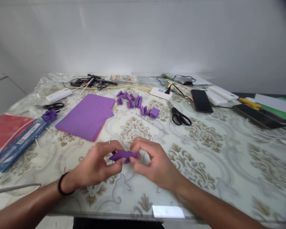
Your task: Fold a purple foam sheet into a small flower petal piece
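Note:
A small folded piece of purple paper is held just above the patterned table near its front middle. My left hand pinches its left part between thumb and fingers. At its right end, the fingertips of my right hand grip the same piece. Beyond my hands lie several small folded purple pieces. A stack of purple sheets rests to the left, with a red edge showing beneath. A clear ruler lies between the folded pieces and my right hand.
Black-handled scissors and a phone lie at the right. Another pair of scissors, crumpled purple paper and a red packet are at the left. A white power strip sits at the back.

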A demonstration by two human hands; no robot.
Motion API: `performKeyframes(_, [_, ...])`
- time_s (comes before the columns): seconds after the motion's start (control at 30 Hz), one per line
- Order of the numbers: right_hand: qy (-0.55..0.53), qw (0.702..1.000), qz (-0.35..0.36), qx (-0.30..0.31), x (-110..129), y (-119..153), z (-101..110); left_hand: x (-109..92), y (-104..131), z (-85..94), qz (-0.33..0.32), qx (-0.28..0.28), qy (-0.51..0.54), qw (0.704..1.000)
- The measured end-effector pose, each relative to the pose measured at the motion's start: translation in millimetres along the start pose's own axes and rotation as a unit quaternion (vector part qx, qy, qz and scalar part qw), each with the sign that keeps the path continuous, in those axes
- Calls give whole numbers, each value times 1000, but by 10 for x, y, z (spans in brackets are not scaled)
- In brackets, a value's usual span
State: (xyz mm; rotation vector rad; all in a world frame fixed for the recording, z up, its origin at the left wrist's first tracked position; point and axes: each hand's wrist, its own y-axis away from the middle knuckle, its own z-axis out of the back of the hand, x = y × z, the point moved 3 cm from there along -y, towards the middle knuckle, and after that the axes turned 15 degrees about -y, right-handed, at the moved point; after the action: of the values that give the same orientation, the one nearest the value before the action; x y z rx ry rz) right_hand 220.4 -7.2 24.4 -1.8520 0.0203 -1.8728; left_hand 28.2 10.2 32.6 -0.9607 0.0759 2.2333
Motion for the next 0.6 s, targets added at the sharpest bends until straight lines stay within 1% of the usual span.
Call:
performKeyframes(0.13, [-9, 1000, 6, -16, 24, 0, 53, -10, 6, 27, -28, -31, -21, 999])
performKeyframes(0.3, [-28, 1000, 4, -9, 61, -16, 96, 3, 22, 33, -29, -24, -6, 999])
performKeyframes(0.4, [-42, 999, -7, -9, 60, -29, 168, 31, 27, 53, -18, -26, 3, 1000])
performKeyframes(0.53, [-51, 997, 13, -64, 66, -48, 318, 67, 23, 107, -5, -61, 4, 998])
performKeyframes(0.6, [-44, 997, 22, -61, 75, -55, 319, 59, 19, 116, -11, -73, -2, 997])
